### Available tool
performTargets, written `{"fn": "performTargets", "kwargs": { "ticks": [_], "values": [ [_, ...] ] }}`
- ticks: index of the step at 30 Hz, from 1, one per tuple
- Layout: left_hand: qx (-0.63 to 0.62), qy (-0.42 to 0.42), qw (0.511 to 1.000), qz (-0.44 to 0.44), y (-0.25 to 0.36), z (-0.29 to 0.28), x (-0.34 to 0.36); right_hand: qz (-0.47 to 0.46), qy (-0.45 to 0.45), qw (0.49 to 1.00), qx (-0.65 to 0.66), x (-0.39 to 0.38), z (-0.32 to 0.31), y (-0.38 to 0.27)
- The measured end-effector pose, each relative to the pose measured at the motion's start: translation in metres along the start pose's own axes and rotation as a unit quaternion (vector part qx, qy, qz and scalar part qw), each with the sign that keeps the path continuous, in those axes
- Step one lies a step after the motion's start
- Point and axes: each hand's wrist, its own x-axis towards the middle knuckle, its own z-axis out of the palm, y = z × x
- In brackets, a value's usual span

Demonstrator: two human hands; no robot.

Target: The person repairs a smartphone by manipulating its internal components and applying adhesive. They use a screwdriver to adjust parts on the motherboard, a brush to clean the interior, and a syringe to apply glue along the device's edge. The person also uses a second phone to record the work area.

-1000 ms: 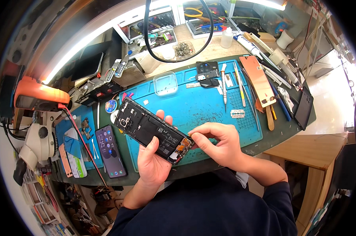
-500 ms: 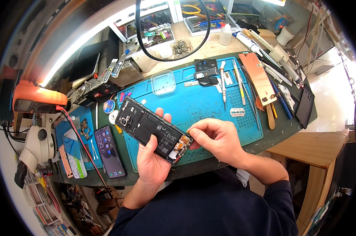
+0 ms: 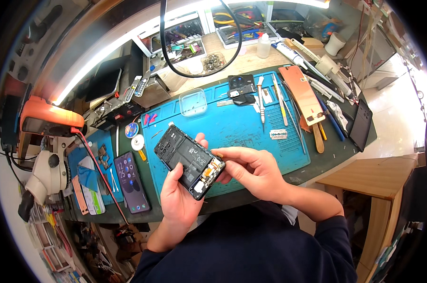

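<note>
My left hand (image 3: pixel 181 205) grips an opened black smartphone (image 3: pixel 187 165) from beneath, its thumb lying along the near long edge. The back cover is off, so the dark inner frame, battery and gold-and-white parts at the right end show. The phone is tilted, with that end lowest. My right hand (image 3: pixel 258 172) is closed at this right end, thumb and forefinger bent together beside the exposed parts. A tiny gold-coloured bit (image 3: pixel 218 154) shows at the forefinger's tip; exactly what the fingers pinch is hidden. Below the phone lies a blue work mat (image 3: pixel 232 132).
Left of the mat lies a lit phone (image 3: pixel 131 181); an orange meter (image 3: pixel 53 115) stands behind it. A clear plastic box (image 3: pixel 193 103), a black phone part (image 3: pixel 241 85), a screwdriver (image 3: pixel 261 101), a razor blade (image 3: pixel 278 134) and a copper-coloured panel (image 3: pixel 300 89) lie beyond my hands.
The phone has turned and tilted in my left hand, its camera end moving right and lower. My right hand stays at its right end, and the view has shifted slightly.
</note>
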Motion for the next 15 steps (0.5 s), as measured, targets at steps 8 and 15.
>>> {"fn": "performTargets", "kwargs": {
  "ticks": [8,15],
  "values": [
    [-0.05,-0.038,0.998,0.02,-0.003,-0.015,-0.005,-0.015,-0.02,0.977,-0.211,-0.01,-0.01,-0.007],
    [-0.018,-0.032,0.999,0.04,0.032,-0.007,0.004,-0.123,0.191,0.683,-0.694,0.035,-0.091,-0.033]
  ]
}}
